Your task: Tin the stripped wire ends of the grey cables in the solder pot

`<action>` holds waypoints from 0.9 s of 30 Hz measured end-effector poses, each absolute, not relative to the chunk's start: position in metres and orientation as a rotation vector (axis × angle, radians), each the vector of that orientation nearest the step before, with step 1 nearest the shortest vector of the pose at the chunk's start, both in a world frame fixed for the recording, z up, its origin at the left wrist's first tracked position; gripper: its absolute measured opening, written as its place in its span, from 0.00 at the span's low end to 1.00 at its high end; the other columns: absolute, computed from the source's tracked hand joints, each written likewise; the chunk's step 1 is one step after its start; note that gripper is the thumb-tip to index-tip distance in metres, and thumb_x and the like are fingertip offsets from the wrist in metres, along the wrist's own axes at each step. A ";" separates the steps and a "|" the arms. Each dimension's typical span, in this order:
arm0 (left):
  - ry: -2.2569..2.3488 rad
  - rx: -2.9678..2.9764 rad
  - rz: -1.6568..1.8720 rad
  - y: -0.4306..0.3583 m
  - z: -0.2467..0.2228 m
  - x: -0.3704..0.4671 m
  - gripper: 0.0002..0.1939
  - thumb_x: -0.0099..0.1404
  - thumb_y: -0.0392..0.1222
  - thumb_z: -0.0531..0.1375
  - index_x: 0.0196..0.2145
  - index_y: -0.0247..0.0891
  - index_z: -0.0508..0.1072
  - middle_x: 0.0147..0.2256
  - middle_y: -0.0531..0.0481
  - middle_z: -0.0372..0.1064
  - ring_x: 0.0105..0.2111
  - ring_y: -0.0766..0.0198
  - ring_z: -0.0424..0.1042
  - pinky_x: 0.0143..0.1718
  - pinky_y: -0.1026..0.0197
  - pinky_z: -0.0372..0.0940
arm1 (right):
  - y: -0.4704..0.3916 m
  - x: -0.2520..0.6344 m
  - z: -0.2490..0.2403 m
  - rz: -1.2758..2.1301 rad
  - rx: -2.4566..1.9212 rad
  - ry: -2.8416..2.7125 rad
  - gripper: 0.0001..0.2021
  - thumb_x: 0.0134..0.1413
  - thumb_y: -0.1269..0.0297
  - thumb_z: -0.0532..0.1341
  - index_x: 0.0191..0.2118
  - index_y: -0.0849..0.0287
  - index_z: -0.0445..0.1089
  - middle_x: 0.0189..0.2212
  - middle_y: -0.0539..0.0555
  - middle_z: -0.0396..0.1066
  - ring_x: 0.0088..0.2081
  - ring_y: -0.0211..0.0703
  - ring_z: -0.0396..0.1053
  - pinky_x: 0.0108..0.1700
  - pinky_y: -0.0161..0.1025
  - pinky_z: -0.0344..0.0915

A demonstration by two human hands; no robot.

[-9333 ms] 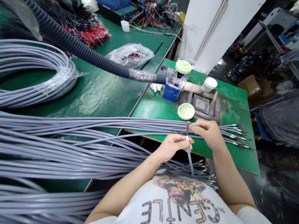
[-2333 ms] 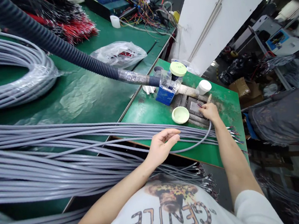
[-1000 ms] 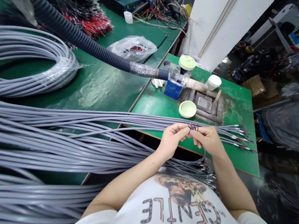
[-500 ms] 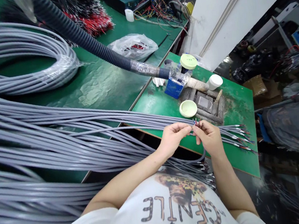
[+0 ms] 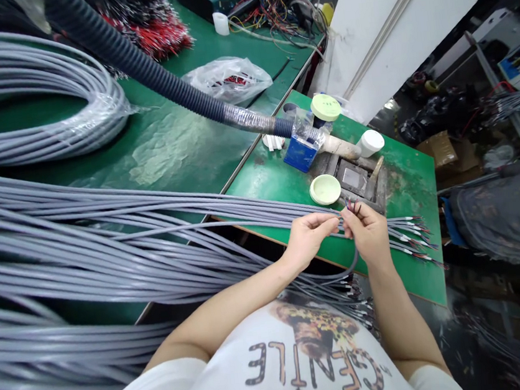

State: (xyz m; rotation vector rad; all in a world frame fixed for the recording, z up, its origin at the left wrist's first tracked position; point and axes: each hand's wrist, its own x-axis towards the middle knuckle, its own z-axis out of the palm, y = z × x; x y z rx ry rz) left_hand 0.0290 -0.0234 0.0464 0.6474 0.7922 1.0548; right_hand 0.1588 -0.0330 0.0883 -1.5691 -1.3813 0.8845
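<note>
My right hand (image 5: 370, 235) is closed around the end of a grey cable (image 5: 356, 261), which curves down below the fingers. Thin coloured wires (image 5: 354, 205) fan out above its thumb and forefinger. Just to the left, my left hand (image 5: 310, 237) is closed in a pinch, its fingertips close to the right hand's. Whatever lies between the left fingertips is too small to make out. Behind both hands run several long grey cables (image 5: 242, 206), whose stripped ends with coloured wires (image 5: 418, 242) lie on the green board to the right.
A soldering pot (image 5: 354, 178) stands beyond my hands, with a pale round dish (image 5: 325, 189) and a white cup (image 5: 370, 143) near it. A dark corrugated hose (image 5: 142, 70) arches down to a blue box (image 5: 299, 153). Coiled grey cable (image 5: 104, 106) lies at the left.
Both hands have shifted slightly to the right in view. The left fingertips have drawn a little apart from the right hand's wires, and the right hand keeps hold of the cable.
</note>
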 end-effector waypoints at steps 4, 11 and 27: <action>0.763 0.782 0.980 -0.023 0.043 0.038 0.15 0.52 0.44 0.68 0.36 0.33 0.79 0.31 0.46 0.77 0.30 0.64 0.73 0.36 0.61 0.67 | -0.009 0.189 0.089 0.836 -1.628 -1.450 0.12 0.55 0.56 0.60 0.28 0.59 0.66 0.15 0.43 0.57 0.17 0.31 0.53 0.21 0.31 0.51; 0.935 1.505 1.271 -0.012 0.021 0.025 0.09 0.61 0.41 0.62 0.37 0.35 0.78 0.27 0.48 0.73 0.29 0.64 0.68 0.35 0.61 0.65 | 0.058 0.267 0.072 0.490 -2.032 -1.719 0.13 0.50 0.55 0.58 0.24 0.60 0.65 0.16 0.45 0.57 0.20 0.33 0.53 0.23 0.32 0.48; 0.940 1.762 1.292 -0.008 -0.002 0.021 0.09 0.65 0.40 0.58 0.41 0.37 0.75 0.29 0.47 0.73 0.30 0.63 0.68 0.35 0.59 0.64 | 0.115 0.286 0.048 0.163 -2.504 -2.012 0.12 0.49 0.58 0.59 0.28 0.61 0.75 0.26 0.56 0.74 0.32 0.45 0.70 0.32 0.35 0.57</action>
